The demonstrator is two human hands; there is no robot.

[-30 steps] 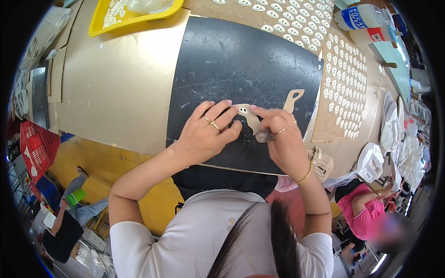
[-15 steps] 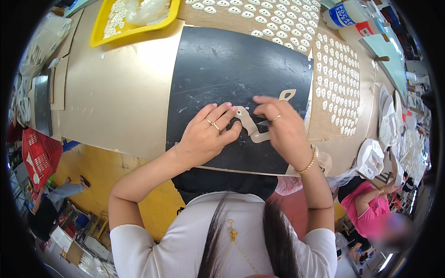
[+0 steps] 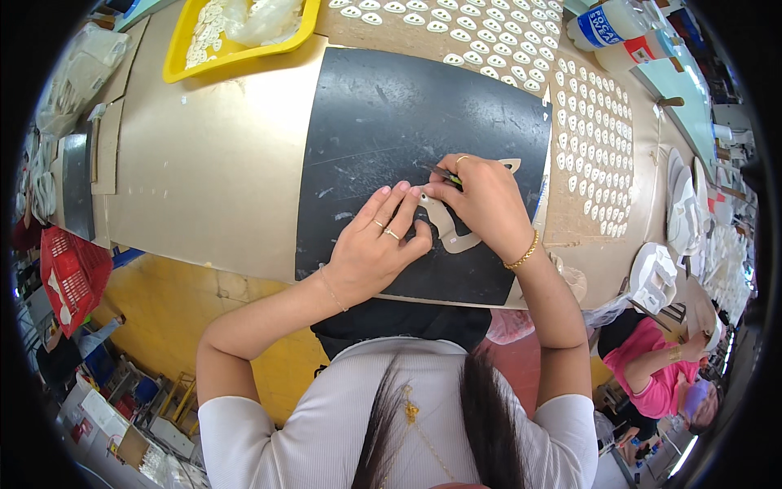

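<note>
On the black cutting mat (image 3: 407,106) lies a curved, flat beige cutout piece (image 3: 442,222) with a small hole near its upper end. My left hand (image 3: 376,236) rests beside that end, fingers stretched out and fingertips at its edge. My right hand (image 3: 485,200) is closed round a slim dark tool (image 3: 445,174) with a yellow-green part, pointing left just above the piece. The tool's exact kind is partly hidden by my fingers. Another beige piece with an opening (image 3: 511,165) shows in part behind my right hand.
Rows of small white oval pieces (image 3: 489,37) lie at the back and right. A yellow tray (image 3: 309,24) with more pieces and a plastic bag stands far left. Bottles (image 3: 607,28) are at the back right. A person in pink (image 3: 652,367) is at the right.
My right hand has moved slightly up and left, and the tool now points left by the piece's upper end. My left hand stays beside the piece, its fingers shifted slightly.
</note>
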